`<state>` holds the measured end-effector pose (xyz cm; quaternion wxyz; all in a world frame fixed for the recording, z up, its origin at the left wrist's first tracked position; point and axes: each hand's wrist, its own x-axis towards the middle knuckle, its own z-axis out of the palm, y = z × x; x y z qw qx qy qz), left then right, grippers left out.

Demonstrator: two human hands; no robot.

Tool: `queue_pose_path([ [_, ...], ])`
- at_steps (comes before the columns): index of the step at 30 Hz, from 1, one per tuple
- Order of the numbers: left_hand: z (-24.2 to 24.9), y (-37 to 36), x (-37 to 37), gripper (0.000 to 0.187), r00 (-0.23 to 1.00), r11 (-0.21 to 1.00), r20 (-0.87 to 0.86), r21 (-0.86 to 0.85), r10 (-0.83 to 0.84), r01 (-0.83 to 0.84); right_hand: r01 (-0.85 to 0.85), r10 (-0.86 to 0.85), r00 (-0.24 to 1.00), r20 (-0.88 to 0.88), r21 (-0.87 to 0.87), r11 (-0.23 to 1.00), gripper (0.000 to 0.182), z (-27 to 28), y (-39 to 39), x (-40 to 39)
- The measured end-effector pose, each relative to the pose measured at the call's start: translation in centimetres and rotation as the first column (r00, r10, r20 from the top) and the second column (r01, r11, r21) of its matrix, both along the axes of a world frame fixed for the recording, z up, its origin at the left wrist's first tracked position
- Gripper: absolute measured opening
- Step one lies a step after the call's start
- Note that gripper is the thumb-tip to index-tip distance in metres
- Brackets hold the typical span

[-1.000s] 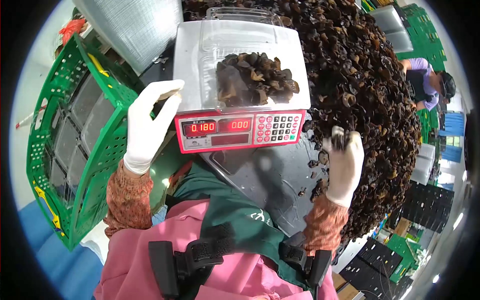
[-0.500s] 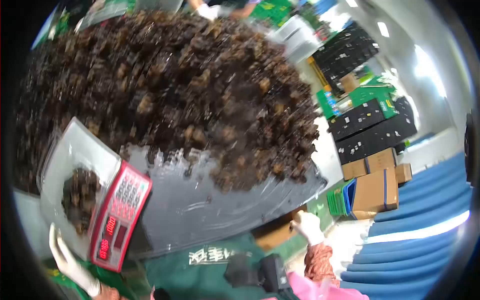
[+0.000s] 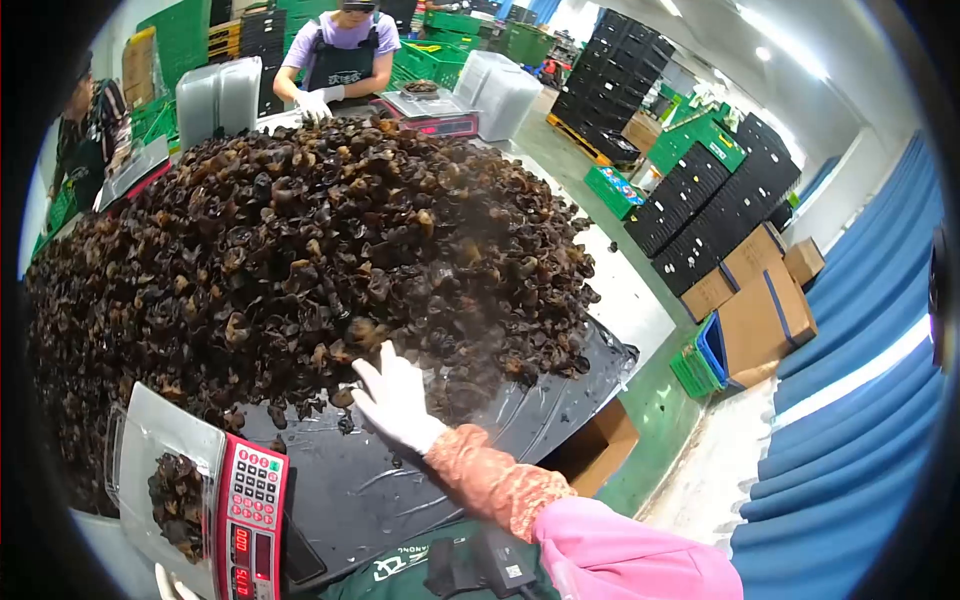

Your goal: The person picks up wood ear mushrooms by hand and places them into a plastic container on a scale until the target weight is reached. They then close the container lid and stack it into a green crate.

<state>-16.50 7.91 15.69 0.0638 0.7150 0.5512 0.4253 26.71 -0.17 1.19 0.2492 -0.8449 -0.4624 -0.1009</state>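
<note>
A big heap of dark brown wood ear mushrooms (image 3: 300, 240) covers the table. My right hand (image 3: 395, 400), in a white glove, reaches to the heap's near edge with fingers apart and nothing visibly held. At the lower left stands a red and white digital scale (image 3: 255, 490) with lit red digits. On its pan, a clear plastic tray (image 3: 150, 425) holds a small portion of wood ear mushrooms (image 3: 178, 505). My left hand (image 3: 172, 585), also gloved, is at the near edge of the scale; only its outstretched fingers show, the rest being cut off by the frame.
Black sheeting (image 3: 350, 500) covers the table's near side. Across the heap, a person (image 3: 345, 60) in white gloves works beside another scale (image 3: 430, 115); a second person (image 3: 90, 130) stands at left. Cardboard boxes (image 3: 760, 325) and black crates (image 3: 690, 200) stand to the right.
My right hand has swung from beside the table to the heap's near edge. The left hand has dropped lower in view beside the scale. The head view has shifted, showing more beyond the heap.
</note>
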Motion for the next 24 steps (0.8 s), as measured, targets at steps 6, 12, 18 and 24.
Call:
queue_pose_path([
  [6, -0.4, 0.4, 0.8, 0.029, 0.997, 0.999, 0.082, -0.044, 0.004, 0.0, -0.406, 0.408, 0.913, 0.017, -0.055, 0.912, 0.056, 0.1, -0.9, -3.5],
  [12, -0.8, 1.3, 1.0, 0.035, 0.986, 0.967, 0.142, -0.248, 0.091, -0.054, -0.472, 0.503, 0.864, 0.006, -0.337, 0.814, 0.038, 5.9, -8.4, -0.6],
  [18, -3.0, 1.6, -1.7, 0.035, 0.96, 0.966, 0.271, -0.26, 0.075, -0.002, -0.135, 0.135, 0.987, 0.093, 0.002, 0.991, 0.04, 2.7, -15.1, 4.2],
  [24, -2.6, 1.9, -0.4, 0.036, 0.945, 0.971, 0.322, -0.237, 0.059, 0.02, -0.012, 0.067, 0.964, -0.259, 0.21, 0.978, 0.052, 3.5, -15.2, 5.1],
])
